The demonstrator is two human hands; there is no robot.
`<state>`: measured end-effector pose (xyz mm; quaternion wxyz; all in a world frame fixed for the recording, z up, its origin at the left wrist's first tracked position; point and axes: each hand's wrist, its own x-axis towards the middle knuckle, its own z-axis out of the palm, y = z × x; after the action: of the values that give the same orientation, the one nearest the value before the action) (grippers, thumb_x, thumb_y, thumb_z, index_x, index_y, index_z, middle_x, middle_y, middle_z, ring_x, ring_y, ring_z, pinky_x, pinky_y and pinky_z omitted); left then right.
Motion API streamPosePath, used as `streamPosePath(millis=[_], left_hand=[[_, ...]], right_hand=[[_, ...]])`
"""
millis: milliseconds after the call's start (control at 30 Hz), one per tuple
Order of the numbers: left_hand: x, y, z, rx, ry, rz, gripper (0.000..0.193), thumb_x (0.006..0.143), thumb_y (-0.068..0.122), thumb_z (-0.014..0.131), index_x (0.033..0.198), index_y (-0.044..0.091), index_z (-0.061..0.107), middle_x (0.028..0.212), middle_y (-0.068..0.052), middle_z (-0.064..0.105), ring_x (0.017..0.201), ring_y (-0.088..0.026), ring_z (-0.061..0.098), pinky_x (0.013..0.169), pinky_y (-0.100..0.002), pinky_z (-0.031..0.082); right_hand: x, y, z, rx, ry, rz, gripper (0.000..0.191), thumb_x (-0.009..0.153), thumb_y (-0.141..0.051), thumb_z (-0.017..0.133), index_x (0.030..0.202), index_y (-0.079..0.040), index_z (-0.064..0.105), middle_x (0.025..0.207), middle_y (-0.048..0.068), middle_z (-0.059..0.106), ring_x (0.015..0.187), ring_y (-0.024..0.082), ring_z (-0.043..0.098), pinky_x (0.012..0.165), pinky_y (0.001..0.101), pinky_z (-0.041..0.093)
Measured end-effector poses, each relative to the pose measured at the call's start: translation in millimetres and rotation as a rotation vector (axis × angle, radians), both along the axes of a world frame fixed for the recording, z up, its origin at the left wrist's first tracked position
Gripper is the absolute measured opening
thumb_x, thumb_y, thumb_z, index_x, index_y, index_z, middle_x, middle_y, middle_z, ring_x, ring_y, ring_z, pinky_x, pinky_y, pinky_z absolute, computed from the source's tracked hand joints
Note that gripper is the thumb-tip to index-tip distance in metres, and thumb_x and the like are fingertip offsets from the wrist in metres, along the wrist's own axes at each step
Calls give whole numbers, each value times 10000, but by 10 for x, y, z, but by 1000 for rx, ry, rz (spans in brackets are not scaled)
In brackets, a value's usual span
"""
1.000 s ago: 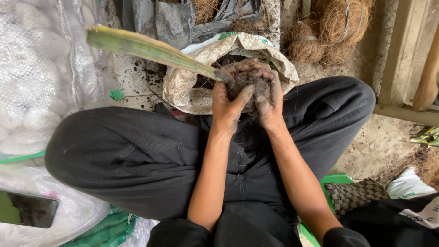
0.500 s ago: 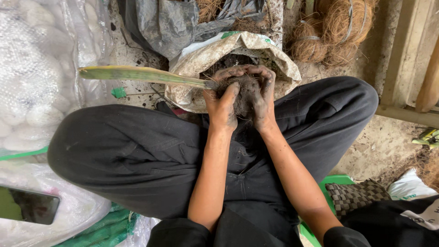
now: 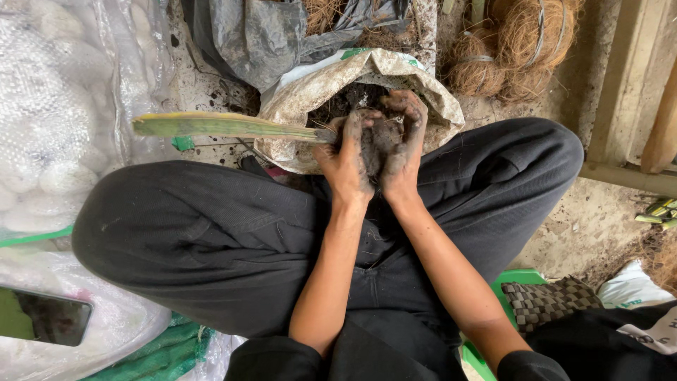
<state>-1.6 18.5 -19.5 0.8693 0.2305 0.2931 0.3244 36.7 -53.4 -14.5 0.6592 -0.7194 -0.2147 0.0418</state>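
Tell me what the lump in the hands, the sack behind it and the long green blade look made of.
Lump: dark, crumbly, probably damp soil; it smears both hands.
Sack: seemingly woven plastic, dull whitish, creased and soiled.
Blade: a plant leaf, matte green with yellow edges, stiff and flat.

Dirt floor [image 3: 599, 219] w/ soil sack [image 3: 296, 106], coir bundles [image 3: 522, 42], plastic bags [image 3: 56, 106].

Soft even daylight, no hard shadows; sharp centre, mild wide-angle stretch at edges, slight glare on plastic left.
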Motion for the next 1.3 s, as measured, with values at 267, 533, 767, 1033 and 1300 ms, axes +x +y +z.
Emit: streamPosePath(millis=[267,533,767,1033,1300], left_hand=[[41,-132,95,-111,110,19,68,990,116,660,1028,64,681,928,-88,728,854,-161,705,796,-336,585],[8,-65,224,337,289,-68,201,1014,185,664,969,-6,709,879,-83,730,776,-168,653,726,-332,499],[47,81,384,990,473,21,828,1048,718,88,1354,53,474,1418,-208,450,1465,-321,278,1241,-567,152],[16,143,206,775,93,-167,435,1050,493,610,1360,189,579,1544,-92,492,1344,-245,545,1225,-533,426],[57,-103,54,192,-33,-215,235,993,203,725,1140,20,743,1071,-159,763,1011,-234,747,999,-448,591]], right_hand=[[62,2,191,319,408,58,884,941,-833,376,1317,-41,492,1474,281,540,1368,401,575,1196,531,469],[58,42,472,443,584,270,826,937,-756,550,1451,-114,474,1653,175,366,1515,427,426,1256,565,394],[51,-145,235,396,520,256,512,975,-385,760,1242,43,669,1270,236,670,1116,287,666,1021,437,549],[154,-212,184,243,730,210,558,888,-415,749,1215,31,684,1132,196,677,1004,304,649,932,473,544],[183,-2,234,287,117,-274,748,1047,-750,395,1307,-64,544,1458,137,506,1418,310,521,1296,537,394]])
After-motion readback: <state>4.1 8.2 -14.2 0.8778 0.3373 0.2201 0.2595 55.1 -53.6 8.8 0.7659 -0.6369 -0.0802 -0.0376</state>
